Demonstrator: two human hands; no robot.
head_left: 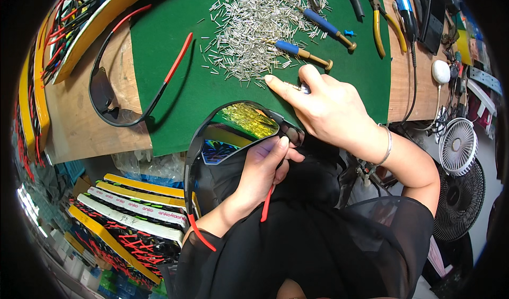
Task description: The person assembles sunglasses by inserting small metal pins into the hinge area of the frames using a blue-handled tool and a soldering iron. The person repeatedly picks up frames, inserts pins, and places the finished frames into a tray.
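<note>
My left hand (265,169) is closed on a pair of sunglasses (197,150) with a black frame, red temple tips and a mirrored lens that reflects yellow and blue. They are over my lap, just off the mat's near edge. My right hand (331,105) has its index finger stretched to the near edge of a heap of small silver pins (254,31). Its other fingers curl around a small metallic piece, mostly hidden. Beyond that hand lie two blue-handled screwdrivers, one nearer (305,54) and one farther (328,28), on the green mat (175,97).
A second pair of sunglasses (143,119) rests at the left of the table. Trays of frames (87,31) stand at far left, with more stacks (132,219) below. Yellow-handled pliers (377,31), a blue electric screwdriver (404,4) and fans (457,145) are at right.
</note>
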